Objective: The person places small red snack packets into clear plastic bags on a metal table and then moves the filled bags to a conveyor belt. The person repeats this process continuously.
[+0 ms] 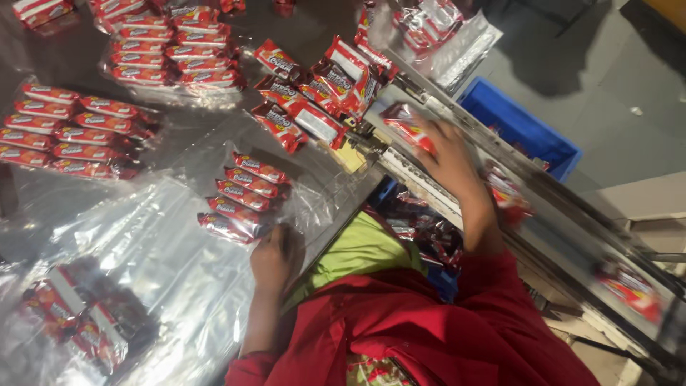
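Packets in red wrappers: I see three clear bags filled (78, 129), and a fourth stack (243, 196) on the table (186, 150) steadied by my curled left hand (274, 257). My right hand (446, 154) closes on another packet (409, 127) at the conveyor (572, 229); more ride it.

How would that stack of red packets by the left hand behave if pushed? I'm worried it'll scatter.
Probably slides apart: the stack of red packets overlaps loosely and looks glossy. The clear plastic bag beneath seems slick and floppy, so it may bunch. The left hand rests at its edge.
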